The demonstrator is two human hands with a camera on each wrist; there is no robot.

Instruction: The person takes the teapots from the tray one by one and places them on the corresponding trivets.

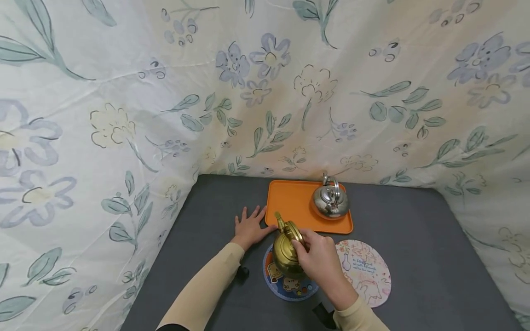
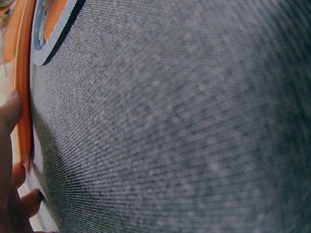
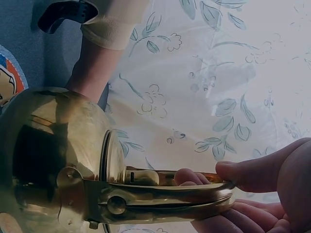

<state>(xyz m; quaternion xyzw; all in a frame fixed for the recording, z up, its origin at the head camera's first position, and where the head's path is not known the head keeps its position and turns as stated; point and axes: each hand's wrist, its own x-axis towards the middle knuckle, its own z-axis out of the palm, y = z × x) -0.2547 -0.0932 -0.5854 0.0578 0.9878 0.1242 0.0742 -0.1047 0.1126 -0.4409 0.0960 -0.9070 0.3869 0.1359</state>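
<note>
My right hand [image 1: 323, 259] grips the arched handle of a gold kettle [image 1: 287, 255], fingers hooked under it and thumb on top, as the right wrist view shows of the kettle [image 3: 53, 141]. The kettle is over a round blue mat [image 1: 283, 293] with cartoon bears, its spout toward the orange tray [image 1: 290, 202]. Whether its base touches the mat, I cannot tell. My left hand [image 1: 250, 228] lies with fingers spread at the tray's left edge, and its thumb [image 2: 10, 110] touches the rim. A silver kettle [image 1: 330, 201] stands on the tray's right side.
A round pink printed mat [image 1: 368, 276] lies right of the blue mat, partly behind my right hand. Dark grey cloth covers the table [image 1: 406, 220]. Floral fabric [image 1: 265, 115] hangs behind the table and along both sides.
</note>
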